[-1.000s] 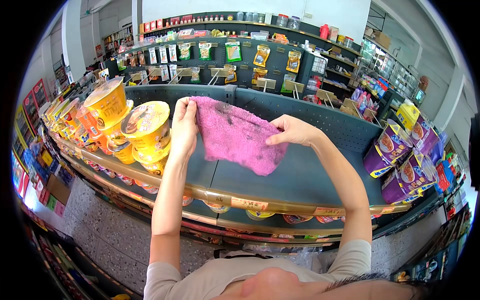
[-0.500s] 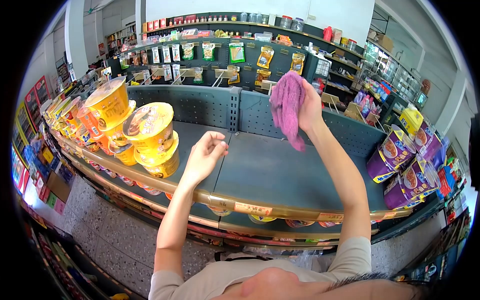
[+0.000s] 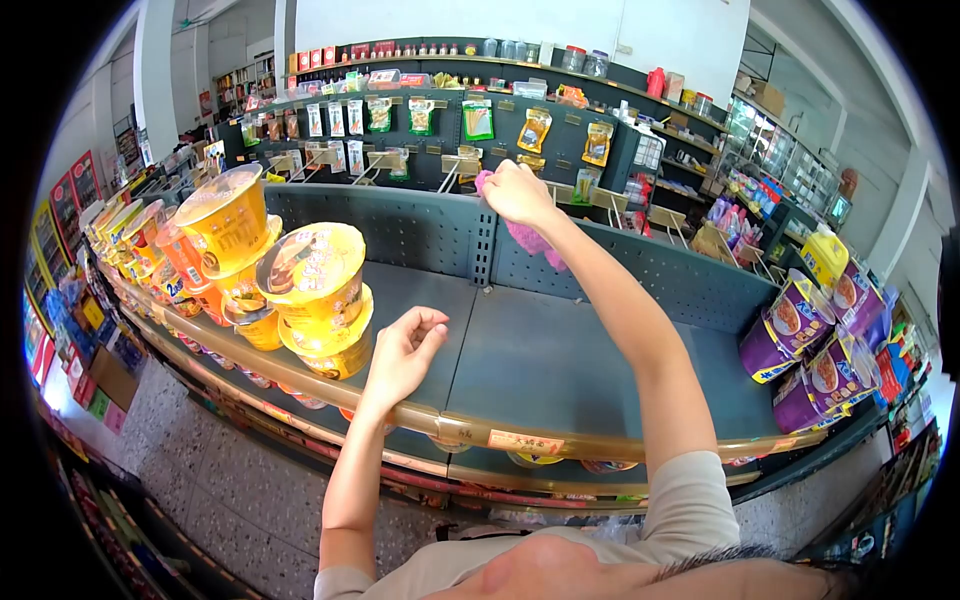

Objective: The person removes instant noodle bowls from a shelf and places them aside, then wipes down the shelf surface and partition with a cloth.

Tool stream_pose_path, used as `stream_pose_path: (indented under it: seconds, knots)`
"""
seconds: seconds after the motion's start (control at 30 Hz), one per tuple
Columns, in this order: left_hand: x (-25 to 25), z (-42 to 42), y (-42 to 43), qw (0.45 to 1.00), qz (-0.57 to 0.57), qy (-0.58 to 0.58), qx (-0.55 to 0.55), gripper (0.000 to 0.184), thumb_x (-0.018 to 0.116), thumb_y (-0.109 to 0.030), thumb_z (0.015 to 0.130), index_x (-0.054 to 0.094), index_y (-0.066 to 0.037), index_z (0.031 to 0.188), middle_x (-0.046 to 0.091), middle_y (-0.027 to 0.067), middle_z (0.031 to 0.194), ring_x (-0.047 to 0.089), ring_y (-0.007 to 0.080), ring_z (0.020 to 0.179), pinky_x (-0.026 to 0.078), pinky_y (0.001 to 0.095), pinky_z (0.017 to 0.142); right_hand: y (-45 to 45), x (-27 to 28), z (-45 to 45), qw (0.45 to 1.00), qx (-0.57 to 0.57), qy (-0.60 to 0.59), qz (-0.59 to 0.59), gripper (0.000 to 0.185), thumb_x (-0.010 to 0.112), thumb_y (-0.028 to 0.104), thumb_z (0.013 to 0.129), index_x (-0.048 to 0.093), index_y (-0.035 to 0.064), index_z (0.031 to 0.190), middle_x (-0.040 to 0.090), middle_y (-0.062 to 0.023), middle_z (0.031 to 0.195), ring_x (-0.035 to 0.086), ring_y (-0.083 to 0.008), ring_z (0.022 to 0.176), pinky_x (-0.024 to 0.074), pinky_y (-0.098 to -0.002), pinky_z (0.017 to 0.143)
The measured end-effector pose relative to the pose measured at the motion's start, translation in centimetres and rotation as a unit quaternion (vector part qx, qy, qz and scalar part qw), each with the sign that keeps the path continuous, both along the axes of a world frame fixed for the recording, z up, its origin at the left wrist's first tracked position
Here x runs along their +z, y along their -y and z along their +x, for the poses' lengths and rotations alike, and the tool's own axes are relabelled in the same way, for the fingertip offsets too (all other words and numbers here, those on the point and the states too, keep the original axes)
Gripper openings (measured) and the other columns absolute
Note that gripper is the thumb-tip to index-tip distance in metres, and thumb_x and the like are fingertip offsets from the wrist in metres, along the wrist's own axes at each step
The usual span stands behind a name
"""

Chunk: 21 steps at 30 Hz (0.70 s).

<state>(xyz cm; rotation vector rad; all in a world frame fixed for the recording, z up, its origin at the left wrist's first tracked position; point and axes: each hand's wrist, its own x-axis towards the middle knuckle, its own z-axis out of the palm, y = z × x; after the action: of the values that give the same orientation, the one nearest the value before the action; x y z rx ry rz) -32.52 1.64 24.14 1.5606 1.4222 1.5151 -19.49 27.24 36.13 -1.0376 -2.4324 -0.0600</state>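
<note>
My right hand [image 3: 518,192] is closed on a pinkish-purple cloth [image 3: 535,240], at the top edge of the perforated back panel [image 3: 620,262]. Part of the cloth hangs below the hand against the panel; the rest is hidden behind my fingers and wrist. Over the front left of the dark metal shelf [image 3: 540,350], my left hand [image 3: 402,360] holds nothing, its fingers loosely bent and the thumb apart. Just left of that hand stand stacked yellow instant noodle bowls [image 3: 313,265].
Purple instant noodle tubs [image 3: 800,310] are stacked at the shelf's right end, near a yellow jug [image 3: 824,256]. Orange noodle cups [image 3: 185,255] line the left. A price label [image 3: 526,442] sits on the front rail. Hanging packets [image 3: 535,130] and metal hooks are behind the panel.
My right hand has moved left with the cloth, from hanging in the air to the panel's top edge. My left hand has dropped slightly, closer to the yellow bowls.
</note>
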Motion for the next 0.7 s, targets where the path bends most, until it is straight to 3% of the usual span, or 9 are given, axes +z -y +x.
stream_pose_path:
  seconds: [0.1,0.27,0.4,0.53,0.63,0.7]
  knots:
    - [-0.6,-0.4,-0.3,1.000,0.003,0.025,-0.012,0.014,0.060,-0.007,0.097,0.062,0.003,0.106,0.068,0.0042,0.089,0.065,0.0084,0.086,0.051,0.0234,0.080,-0.2,0.0,0.0,0.999,0.035,0.036,0.017,0.033,0.048,0.028,0.090,0.075,0.0106,0.094,0.060,-0.0152,0.112,0.054,-0.0348,0.111,0.0481,-0.0451,0.093]
    - [-0.2,-0.2,-0.1,1.000,-0.006,0.027,-0.011,0.013,0.060,-0.007,0.097,0.063,0.002,0.105,0.068,0.0033,0.088,0.064,0.0080,0.085,0.051,0.0229,0.080,0.7,-1.4,1.1,0.986,0.120,-0.009,0.119,0.017,0.055,0.014,0.085,0.069,0.0049,0.086,0.057,-0.0114,0.098,0.054,-0.0303,0.099,0.0488,-0.0428,0.083]
    - [-0.7,-0.2,-0.3,0.998,0.020,0.050,-0.012,0.014,0.062,-0.008,0.095,0.065,0.002,0.104,0.069,0.0029,0.082,0.062,0.0056,0.077,0.050,0.0220,0.071,1.4,-2.1,2.0,0.966,0.206,-0.049,0.149,0.010,0.059,0.003,0.082,0.066,0.0023,0.087,0.055,-0.0105,0.094,0.053,-0.0296,0.094,0.0482,-0.0404,0.080]
    - [-0.6,-0.2,-0.2,0.999,0.020,0.039,-0.015,0.014,0.062,-0.008,0.095,0.065,0.003,0.104,0.069,0.0030,0.083,0.062,0.0058,0.078,0.051,0.0222,0.072,2.1,-2.4,2.8,0.961,0.231,-0.042,0.147,0.015,0.061,-0.001,0.083,0.066,-0.0019,0.098,0.054,-0.0113,0.098,0.051,-0.0300,0.094,0.0450,-0.0373,0.081]
    - [-0.5,-0.2,-0.1,0.999,0.020,0.038,-0.019,0.014,0.062,-0.008,0.095,0.065,0.003,0.104,0.069,0.0033,0.084,0.063,0.0062,0.078,0.051,0.0225,0.072,2.5,-2.2,3.4,0.948,0.264,-0.054,0.171,0.015,0.061,0.000,0.083,0.067,-0.0013,0.097,0.058,-0.0109,0.096,0.055,-0.0294,0.092,0.0467,-0.0368,0.079]
    - [-0.6,-0.3,0.0,0.998,0.024,0.045,-0.024,0.014,0.062,-0.008,0.095,0.065,0.003,0.104,0.070,0.0037,0.085,0.063,0.0064,0.079,0.051,0.0226,0.072,2.3,-1.2,3.9,0.952,0.275,-0.072,0.114,0.014,0.062,0.000,0.082,0.069,-0.0008,0.094,0.060,-0.0109,0.093,0.058,-0.0287,0.089,0.0479,-0.0363,0.077]
